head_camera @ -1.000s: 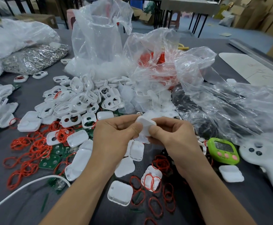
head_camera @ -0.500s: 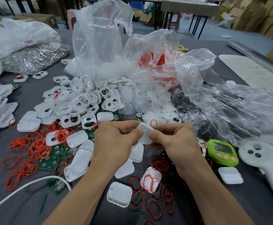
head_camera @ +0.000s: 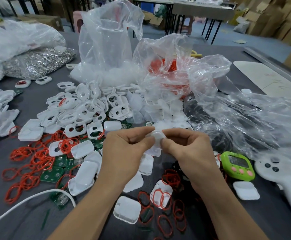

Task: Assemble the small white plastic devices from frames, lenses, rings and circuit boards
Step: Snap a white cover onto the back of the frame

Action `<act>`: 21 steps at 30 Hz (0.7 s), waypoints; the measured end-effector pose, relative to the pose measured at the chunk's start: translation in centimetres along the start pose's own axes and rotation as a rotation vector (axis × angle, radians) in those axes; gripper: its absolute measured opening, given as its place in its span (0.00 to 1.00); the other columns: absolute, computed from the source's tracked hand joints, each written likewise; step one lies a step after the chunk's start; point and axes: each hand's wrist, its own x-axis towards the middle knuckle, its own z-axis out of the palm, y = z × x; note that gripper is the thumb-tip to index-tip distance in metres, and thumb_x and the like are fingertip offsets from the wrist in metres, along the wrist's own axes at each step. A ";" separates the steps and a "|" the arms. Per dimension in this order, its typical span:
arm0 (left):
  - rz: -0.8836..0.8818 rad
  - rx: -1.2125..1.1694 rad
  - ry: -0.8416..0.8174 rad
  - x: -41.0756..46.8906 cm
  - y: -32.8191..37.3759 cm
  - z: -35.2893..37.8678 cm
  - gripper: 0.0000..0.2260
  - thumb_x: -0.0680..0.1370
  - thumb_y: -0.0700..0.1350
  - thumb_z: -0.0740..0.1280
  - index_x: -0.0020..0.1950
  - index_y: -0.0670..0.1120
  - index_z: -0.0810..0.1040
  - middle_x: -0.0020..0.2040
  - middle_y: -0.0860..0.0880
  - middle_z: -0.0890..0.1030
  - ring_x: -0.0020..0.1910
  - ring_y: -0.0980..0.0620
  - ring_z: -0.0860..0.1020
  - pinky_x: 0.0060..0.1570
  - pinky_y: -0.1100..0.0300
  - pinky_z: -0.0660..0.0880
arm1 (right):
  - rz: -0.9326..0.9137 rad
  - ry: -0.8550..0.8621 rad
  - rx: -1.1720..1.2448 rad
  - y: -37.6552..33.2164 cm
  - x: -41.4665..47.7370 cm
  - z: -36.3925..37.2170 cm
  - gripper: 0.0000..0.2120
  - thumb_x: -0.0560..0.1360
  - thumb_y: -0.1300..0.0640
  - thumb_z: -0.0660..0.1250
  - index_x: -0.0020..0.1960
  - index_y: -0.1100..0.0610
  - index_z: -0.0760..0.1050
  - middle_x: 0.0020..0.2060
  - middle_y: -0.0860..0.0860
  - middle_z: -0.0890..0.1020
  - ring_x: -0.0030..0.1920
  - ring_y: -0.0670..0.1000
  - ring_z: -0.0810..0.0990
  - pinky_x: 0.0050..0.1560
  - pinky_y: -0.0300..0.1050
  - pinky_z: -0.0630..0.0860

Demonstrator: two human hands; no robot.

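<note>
left hand (head_camera: 126,148) and right hand (head_camera: 188,149), knuckles up, fingers curled, pinch white plastic piece (head_camera: 156,141) between thumbs and forefingers above the table | piece's long axis roughly upright, lower end toward the wearer | red rings (head_camera: 165,198) just below the hands

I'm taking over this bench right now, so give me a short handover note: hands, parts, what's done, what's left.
Left hand and right hand both pinch one white plastic part above the table.
White frames piled ahead-left; red rings and green circuit boards at left; white shells near the arms.
Done: unclear how many are finished.
Left: finish the held part, then the loose piles.
</note>
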 end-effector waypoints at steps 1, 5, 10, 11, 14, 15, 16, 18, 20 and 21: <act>0.028 0.041 0.001 0.0 0.1 -0.1 0.13 0.73 0.34 0.76 0.50 0.52 0.88 0.42 0.54 0.88 0.45 0.55 0.87 0.47 0.62 0.82 | -0.038 -0.012 -0.007 -0.1 -0.1 0.0 0.08 0.71 0.61 0.77 0.48 0.51 0.88 0.42 0.51 0.89 0.46 0.51 0.89 0.48 0.42 0.84; 0.094 0.133 0.037 -0.2 0.0 -0.1 0.15 0.73 0.35 0.77 0.47 0.57 0.88 0.39 0.57 0.87 0.42 0.55 0.87 0.46 0.61 0.83 | -0.106 -0.043 -0.095 -0.1 0.0 0.1 0.09 0.74 0.64 0.76 0.49 0.51 0.89 0.44 0.48 0.89 0.48 0.49 0.88 0.54 0.49 0.84; 0.113 0.117 0.062 -0.6 -0.2 0.2 0.13 0.72 0.38 0.79 0.47 0.57 0.88 0.38 0.55 0.87 0.41 0.55 0.87 0.46 0.63 0.82 | -0.165 0.014 -0.121 -0.2 -0.4 0.3 0.11 0.72 0.64 0.78 0.45 0.47 0.88 0.40 0.45 0.89 0.45 0.47 0.88 0.49 0.43 0.85; 0.108 0.102 0.069 -0.6 -0.2 0.2 0.11 0.72 0.38 0.79 0.47 0.55 0.88 0.38 0.56 0.87 0.41 0.56 0.87 0.46 0.63 0.82 | -0.178 0.022 -0.125 -0.2 -0.5 0.4 0.12 0.72 0.64 0.78 0.45 0.47 0.88 0.40 0.45 0.89 0.44 0.47 0.88 0.49 0.43 0.84; 0.113 0.100 0.100 -0.7 -0.1 0.3 0.10 0.71 0.39 0.80 0.45 0.55 0.89 0.39 0.57 0.87 0.42 0.58 0.86 0.46 0.64 0.82 | -0.207 0.065 -0.152 -0.1 -0.8 0.8 0.11 0.72 0.65 0.79 0.46 0.49 0.88 0.40 0.44 0.89 0.44 0.46 0.88 0.49 0.45 0.84; 0.123 0.113 0.113 -0.8 -0.1 0.3 0.11 0.71 0.40 0.80 0.44 0.57 0.88 0.39 0.58 0.87 0.42 0.59 0.86 0.45 0.64 0.82 | -0.213 0.080 -0.160 -0.1 -0.8 1.0 0.11 0.72 0.64 0.79 0.46 0.48 0.88 0.39 0.43 0.88 0.44 0.46 0.88 0.49 0.44 0.84; 0.132 0.132 0.127 -0.8 -0.1 0.3 0.12 0.71 0.40 0.80 0.43 0.58 0.88 0.38 0.59 0.87 0.41 0.59 0.86 0.44 0.65 0.82 | -0.222 0.094 -0.170 -0.1 -0.9 1.1 0.12 0.72 0.64 0.79 0.45 0.47 0.88 0.39 0.42 0.88 0.43 0.45 0.88 0.49 0.42 0.84; 0.146 0.173 0.146 -0.9 -0.3 0.4 0.13 0.71 0.42 0.81 0.42 0.62 0.87 0.36 0.61 0.86 0.38 0.59 0.85 0.42 0.65 0.81 | -0.243 0.114 -0.201 0.0 -1.0 1.3 0.14 0.72 0.64 0.79 0.43 0.43 0.87 0.37 0.39 0.87 0.42 0.41 0.87 0.46 0.36 0.81; 0.154 0.189 0.141 -1.1 -0.4 0.6 0.14 0.71 0.43 0.80 0.41 0.64 0.86 0.35 0.62 0.85 0.36 0.59 0.85 0.41 0.66 0.81 | -0.244 0.136 -0.220 0.2 -1.1 1.5 0.17 0.72 0.63 0.79 0.41 0.40 0.86 0.36 0.37 0.87 0.40 0.39 0.86 0.43 0.31 0.79; 0.165 0.199 0.139 -1.1 -0.4 0.6 0.15 0.71 0.43 0.80 0.40 0.65 0.86 0.35 0.62 0.85 0.36 0.60 0.85 0.40 0.67 0.80 | -0.238 0.144 -0.222 0.3 -1.1 1.6 0.17 0.72 0.63 0.79 0.40 0.39 0.85 0.36 0.37 0.86 0.40 0.39 0.86 0.43 0.31 0.79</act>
